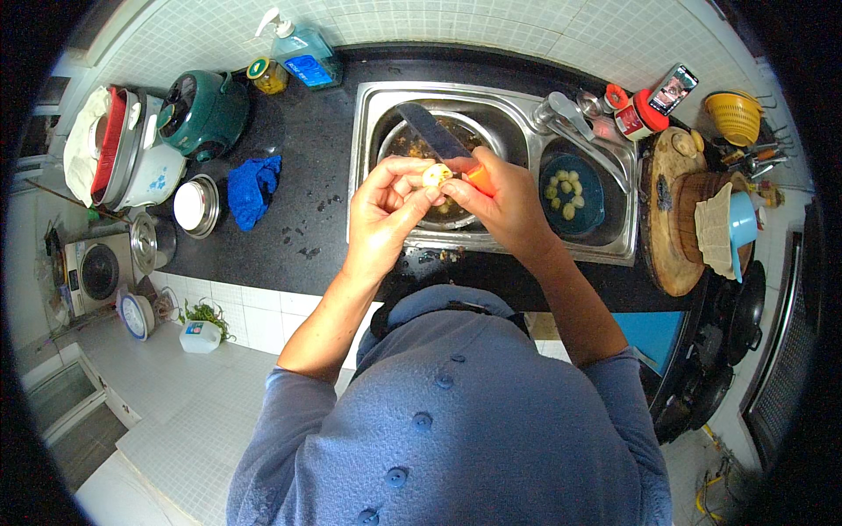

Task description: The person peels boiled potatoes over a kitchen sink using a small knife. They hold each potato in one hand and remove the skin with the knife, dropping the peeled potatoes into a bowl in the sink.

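Between the fingertips of my left hand (378,214) is a small, round, pale-yellow peeled vegetable (435,175); its exact kind is unclear. My right hand (520,207) grips the orange handle (482,180) of a knife, with its thumb against the vegetable. The broad dark knife blade (429,130) points up and to the left, over the left sink basin. Below both hands sits a round metal bowl (387,146) holding brownish bits, partly hidden by hands and blade. In the right basin, a blue bowl (587,169) contains several similar pale pieces (564,189).
A faucet (592,148) reaches over the right basin. Right of the steel sink (360,118) stands a round wooden board (658,230); behind it, a phone (673,89) leans on a red-lidded jar (635,118). Leftward lie a blue cloth (253,191), a steel container (196,206) and a green appliance (204,115).
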### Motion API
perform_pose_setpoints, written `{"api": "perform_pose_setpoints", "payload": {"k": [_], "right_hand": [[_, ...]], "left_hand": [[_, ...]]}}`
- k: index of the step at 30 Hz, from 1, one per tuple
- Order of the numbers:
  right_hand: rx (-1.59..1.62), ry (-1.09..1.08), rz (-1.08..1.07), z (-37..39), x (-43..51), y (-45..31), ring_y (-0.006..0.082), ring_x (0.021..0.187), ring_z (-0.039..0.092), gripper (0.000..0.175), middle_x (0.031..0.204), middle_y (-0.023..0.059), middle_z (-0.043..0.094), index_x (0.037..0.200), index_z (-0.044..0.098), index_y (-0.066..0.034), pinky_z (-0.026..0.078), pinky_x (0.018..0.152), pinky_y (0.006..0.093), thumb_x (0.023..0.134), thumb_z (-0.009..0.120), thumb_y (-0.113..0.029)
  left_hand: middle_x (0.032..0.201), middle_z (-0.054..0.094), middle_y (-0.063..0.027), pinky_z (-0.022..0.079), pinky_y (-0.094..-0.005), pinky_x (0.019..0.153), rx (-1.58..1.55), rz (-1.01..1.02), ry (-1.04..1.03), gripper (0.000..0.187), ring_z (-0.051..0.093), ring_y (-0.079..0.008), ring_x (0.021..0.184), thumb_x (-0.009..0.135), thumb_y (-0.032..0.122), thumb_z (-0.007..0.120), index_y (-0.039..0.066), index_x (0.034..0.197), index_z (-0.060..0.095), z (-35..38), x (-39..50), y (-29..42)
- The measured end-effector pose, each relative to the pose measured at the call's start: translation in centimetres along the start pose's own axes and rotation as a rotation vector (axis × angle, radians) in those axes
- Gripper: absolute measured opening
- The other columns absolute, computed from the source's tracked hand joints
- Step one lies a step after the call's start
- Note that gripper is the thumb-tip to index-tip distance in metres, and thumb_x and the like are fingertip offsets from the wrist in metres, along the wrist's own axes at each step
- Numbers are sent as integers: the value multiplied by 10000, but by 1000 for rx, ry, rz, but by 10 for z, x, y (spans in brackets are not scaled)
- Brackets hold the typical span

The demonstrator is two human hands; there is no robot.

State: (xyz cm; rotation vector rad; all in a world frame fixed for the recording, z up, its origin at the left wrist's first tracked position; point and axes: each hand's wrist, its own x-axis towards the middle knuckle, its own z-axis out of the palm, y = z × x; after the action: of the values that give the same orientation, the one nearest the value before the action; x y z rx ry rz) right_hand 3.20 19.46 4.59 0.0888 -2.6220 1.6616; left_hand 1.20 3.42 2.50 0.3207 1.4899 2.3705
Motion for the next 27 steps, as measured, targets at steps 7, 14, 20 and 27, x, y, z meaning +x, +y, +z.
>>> {"api": "perform_pose_setpoints", "payload": {"k": [7,14,20,27], "right_hand": [[114,-62,46,3,1,4,289,701,629,259,772,180,623,795,537,10,465,580,344,790,637,-230],[34,-24,28,3,-2,5,294,723,629,243,791,177,627,815,534,0,467,586,339,793,634,-220],[23,46,-66,4,-2,9,314,652,609,266,701,173,593,771,499,-7,441,528,357,782,649,-227],[17,13,-25,2,-2,10,302,675,622,277,723,168,610,772,519,-1,455,545,349,784,650,-244]], "left_hand": [[899,586,-92,473,-244,723,-8,-4,-19,214,578,-140,785,806,-40,550,-24,1016,512,-2,-1,-2],[937,572,-98,483,-253,727,41,22,-20,217,580,-146,806,806,-46,547,-22,1018,511,-1,-1,0],[953,557,-95,483,-244,741,6,24,-29,224,571,-140,834,805,-59,549,-32,1026,514,0,-1,0],[944,546,-91,500,-259,740,41,57,-39,200,573,-144,847,799,-64,546,-29,994,524,1,1,0]]}}
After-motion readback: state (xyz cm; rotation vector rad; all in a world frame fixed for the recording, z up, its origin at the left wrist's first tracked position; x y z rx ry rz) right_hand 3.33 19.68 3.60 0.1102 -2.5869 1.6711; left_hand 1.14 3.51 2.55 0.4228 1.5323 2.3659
